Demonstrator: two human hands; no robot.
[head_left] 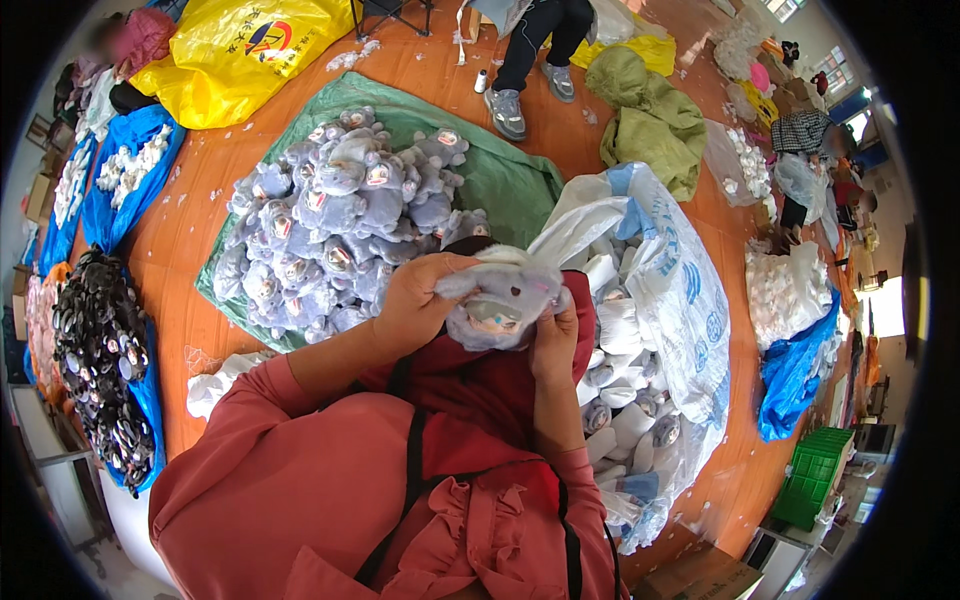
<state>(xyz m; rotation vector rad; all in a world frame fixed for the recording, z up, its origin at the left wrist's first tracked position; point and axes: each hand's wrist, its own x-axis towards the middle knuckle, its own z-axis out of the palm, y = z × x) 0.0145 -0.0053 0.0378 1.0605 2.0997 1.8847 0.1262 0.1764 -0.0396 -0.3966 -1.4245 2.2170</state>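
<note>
Above my lap I hold a light grey plush toy piece [497, 300] with a printed face patch and a dark spot on its upper part. My left hand [425, 292] grips its left edge with bent fingers. On the other edge, my right hand [555, 335] pinches the plush between thumb and fingers. Just beyond my hands lies a large heap of grey plush toys [320, 215] on a green sheet [505, 180]. To my right, an open white woven sack [685, 300] holds white stuffed pieces [620, 330] and some grey ones with faces.
Black plush pieces [95, 350] lie on blue sheeting at the left. A yellow bag [225, 60] is at the far left. Another person's shoes [507, 112] stand beyond the green sheet, near an olive sack [660, 125]. A green crate [815, 478] sits at the right.
</note>
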